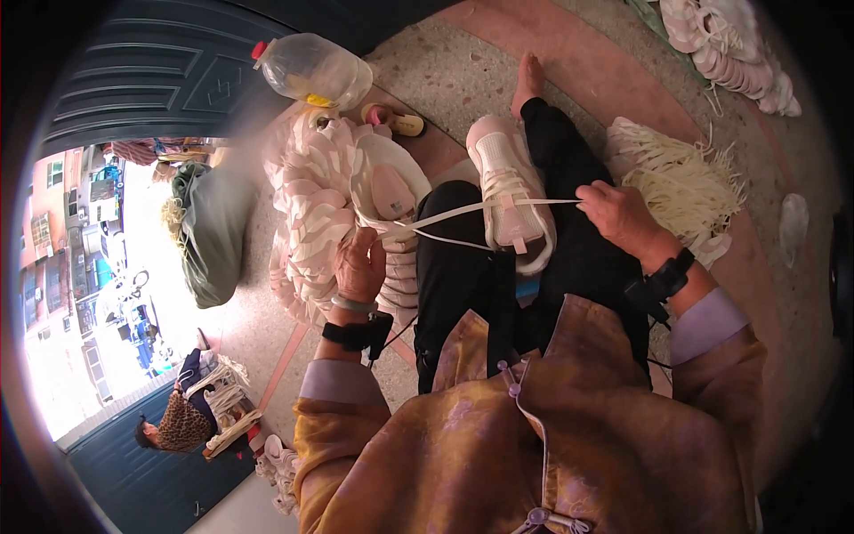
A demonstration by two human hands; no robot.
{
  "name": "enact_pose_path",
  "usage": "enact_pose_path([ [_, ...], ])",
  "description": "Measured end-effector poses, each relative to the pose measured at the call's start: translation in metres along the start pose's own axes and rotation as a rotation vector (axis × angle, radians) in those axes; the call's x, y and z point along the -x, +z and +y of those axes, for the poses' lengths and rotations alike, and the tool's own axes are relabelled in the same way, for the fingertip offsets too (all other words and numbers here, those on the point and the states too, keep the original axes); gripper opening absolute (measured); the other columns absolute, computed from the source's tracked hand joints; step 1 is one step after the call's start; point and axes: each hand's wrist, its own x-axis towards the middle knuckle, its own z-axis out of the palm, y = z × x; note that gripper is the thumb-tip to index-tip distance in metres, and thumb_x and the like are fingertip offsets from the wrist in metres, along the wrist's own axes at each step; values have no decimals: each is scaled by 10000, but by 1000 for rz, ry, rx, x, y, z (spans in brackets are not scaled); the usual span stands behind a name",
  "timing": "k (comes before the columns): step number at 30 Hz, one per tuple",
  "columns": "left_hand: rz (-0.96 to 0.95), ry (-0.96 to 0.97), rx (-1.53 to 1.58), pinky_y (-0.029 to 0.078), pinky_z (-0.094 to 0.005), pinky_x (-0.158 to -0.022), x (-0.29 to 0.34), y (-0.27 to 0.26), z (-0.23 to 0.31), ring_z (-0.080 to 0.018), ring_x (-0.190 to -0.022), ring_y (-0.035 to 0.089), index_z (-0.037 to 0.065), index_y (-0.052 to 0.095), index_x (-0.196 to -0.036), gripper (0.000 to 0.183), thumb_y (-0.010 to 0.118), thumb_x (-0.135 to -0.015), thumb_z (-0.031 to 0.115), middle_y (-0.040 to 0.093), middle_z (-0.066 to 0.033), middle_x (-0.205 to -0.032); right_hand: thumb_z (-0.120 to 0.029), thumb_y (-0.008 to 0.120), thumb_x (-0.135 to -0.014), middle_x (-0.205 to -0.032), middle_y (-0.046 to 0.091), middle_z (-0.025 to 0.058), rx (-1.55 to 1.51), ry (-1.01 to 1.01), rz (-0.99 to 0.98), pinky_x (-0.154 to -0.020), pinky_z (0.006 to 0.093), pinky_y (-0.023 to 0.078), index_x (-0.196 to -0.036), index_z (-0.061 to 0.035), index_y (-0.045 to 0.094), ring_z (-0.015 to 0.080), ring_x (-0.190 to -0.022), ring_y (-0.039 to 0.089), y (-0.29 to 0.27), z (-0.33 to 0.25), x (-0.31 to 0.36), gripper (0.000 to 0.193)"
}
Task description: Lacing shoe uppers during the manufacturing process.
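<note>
A pale pink and white sneaker (pixel 511 182) rests on my lap between my knees, its toe pointing away from me. White shoelace (pixel 458 212) runs through its eyelets and is drawn out to both sides. On the left, my left hand (pixel 360 267) is closed round one lace end, in front of a heap of pale shoe uppers (pixel 307 191). My right hand (pixel 618 216) pinches the other end, which stretches taut over my right thigh. Beside that hand lies a thick bundle of cream laces (pixel 689 173).
A clear plastic jug (pixel 316 73) with a red cap lies beyond the uppers, near a slipper (pixel 405 123). More shoes (pixel 734 53) are piled at the far right. A green sack (pixel 213 231) stands at the left doorway. Another person (pixel 182 414) sits at the lower left.
</note>
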Motion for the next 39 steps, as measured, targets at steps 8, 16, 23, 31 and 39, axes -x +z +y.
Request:
enact_pose_path([
  [8, -138, 33, -82, 432, -399, -637, 22, -27, -29, -337, -672, 567, 29, 547, -739, 43, 564, -766, 59, 578, -143, -668, -47, 527, -748, -687, 486, 104, 290, -44, -30, -491, 371, 433, -804, -56, 499, 285, -570, 544, -69, 54, 48, 63],
  [16, -94, -143, -305, 440, -412, -541, 33, -77, -96, -339, -610, 578, 83, 580, -779, 135, 511, -829, 188, 567, -161, -626, -50, 509, -789, -812, 552, 153, 483, 75, 43, -561, 344, 449, -925, -36, 552, 325, -694, 560, -158, 127, 92, 144],
  [23, -44, -703, 284, 402, -316, -435, 3, -64, -79, -177, -417, 517, 35, 564, -698, 194, 529, -816, 185, 513, -92, -480, -124, 508, -864, -764, 556, 4, -167, 707, 463, -638, 259, 423, -887, -13, 566, 109, -689, 496, -99, 168, 118, 127],
  [31, -541, -133, 350, 448, -310, -434, -17, 33, 72, -171, -487, 560, 25, 580, -728, 177, 570, -791, 190, 522, -72, -526, -198, 484, -859, -584, 480, -6, -972, 829, -257, -371, 175, 318, -831, -60, 539, 44, -439, 406, 0, -28, 32, 151],
  [39, -450, -61, 95, 449, -470, -700, -31, 95, 101, -395, -752, 566, 1, 578, -760, 171, 517, -690, 145, 583, -219, -715, -144, 481, -859, -699, 571, 62, -1100, 781, -285, -457, 208, 452, -879, -15, 510, 99, -517, 558, 26, -45, -1, 134],
])
